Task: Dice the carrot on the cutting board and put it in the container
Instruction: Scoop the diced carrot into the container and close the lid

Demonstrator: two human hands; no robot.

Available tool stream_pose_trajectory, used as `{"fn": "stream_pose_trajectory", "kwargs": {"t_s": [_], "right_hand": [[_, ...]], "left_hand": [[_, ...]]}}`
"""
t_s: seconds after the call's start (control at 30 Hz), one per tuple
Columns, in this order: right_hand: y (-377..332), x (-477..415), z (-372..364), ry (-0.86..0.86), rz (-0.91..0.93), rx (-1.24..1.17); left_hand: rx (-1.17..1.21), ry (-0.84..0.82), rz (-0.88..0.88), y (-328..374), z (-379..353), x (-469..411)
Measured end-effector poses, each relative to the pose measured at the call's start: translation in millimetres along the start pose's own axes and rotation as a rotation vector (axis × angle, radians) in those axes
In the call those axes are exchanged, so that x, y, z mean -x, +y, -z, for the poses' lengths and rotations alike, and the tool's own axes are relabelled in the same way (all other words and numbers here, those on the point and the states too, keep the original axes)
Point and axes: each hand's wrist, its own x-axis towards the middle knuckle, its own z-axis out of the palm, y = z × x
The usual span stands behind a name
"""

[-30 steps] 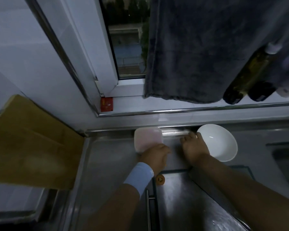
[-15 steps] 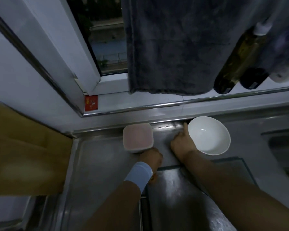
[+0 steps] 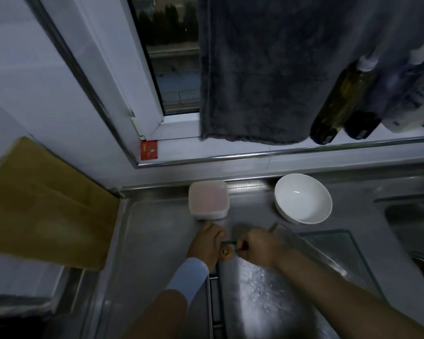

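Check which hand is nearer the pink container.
Left. The left hand lies just below the pink container, at its near edge; the right hand sits below and right, apart.

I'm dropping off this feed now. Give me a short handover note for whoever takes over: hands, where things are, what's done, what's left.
Left hand: lies at the far left corner of the metal-looking cutting board, fingertips close to the container. The carrot shows at the hand's edge; I cannot tell if it is gripped.
Right hand: curled round a thin dark tool, likely the knife, which points toward the carrot.
Done: no diced pieces visible.
Left: dice the carrot and move it into the container. A white bowl stands to the container's right.
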Motion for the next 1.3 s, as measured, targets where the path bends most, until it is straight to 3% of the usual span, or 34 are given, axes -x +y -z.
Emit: {"fn": "stream_pose_trajectory", "kwargs": {"t_s": [0.1, 0.2, 0.3, 0.4, 0.47, 0.6, 0.67, 0.73, 0.83, 0.97, 1.1, 1.17, 1.3], "right_hand": [[-1, 19, -8, -0.008, -0.036, -0.112], [8, 47, -5, 0.136, -0.178, -0.208], [26, 94, -3, 0.286, -0.376, 0.030], [47, 146, -13, 0.211, -0.638, 0.223], [58, 170, -24, 0.163, -0.705, 0.240], [68, 182, -32, 0.179, -0.596, 0.284], [68, 185, -37, 0.234, -0.600, 0.272], [68, 194, -38, 0.278, -0.621, 0.221], [75, 204, -41, 0.194, -0.515, 0.342], [82, 221, -35, 0.229, -0.472, 0.322], [87, 257, -19, 0.338, -0.400, 0.066], [89, 273, -14, 0.432, -0.479, -0.068], [104, 290, -23, 0.566, -0.671, -0.358]], "left_hand": [[0.086, -0.054, 0.032, 3, -12, 22], [0.082, -0.058, 0.023, -3, -39, 41], [0.049, -0.068, -0.067, 1, -58, 57], [0.070, -0.059, -0.163, 13, -82, 76], [0.095, 0.004, -0.193, 22, -94, 84], [0.015, -0.007, -0.202, 41, -91, 89], [-0.162, 0.026, -0.182, 44, -88, 92], [-0.334, -0.044, -0.065, 47, -85, 97], [-0.496, -0.078, -0.062, 54, -95, 112], [-0.314, -0.162, -0.046, 75, -114, 126], [-0.032, 0.069, 0.122, 94, -119, 129], [-0.137, 0.155, 0.221, 89, -118, 127], [-0.361, 0.030, 0.318, 77, -117, 125]]}}
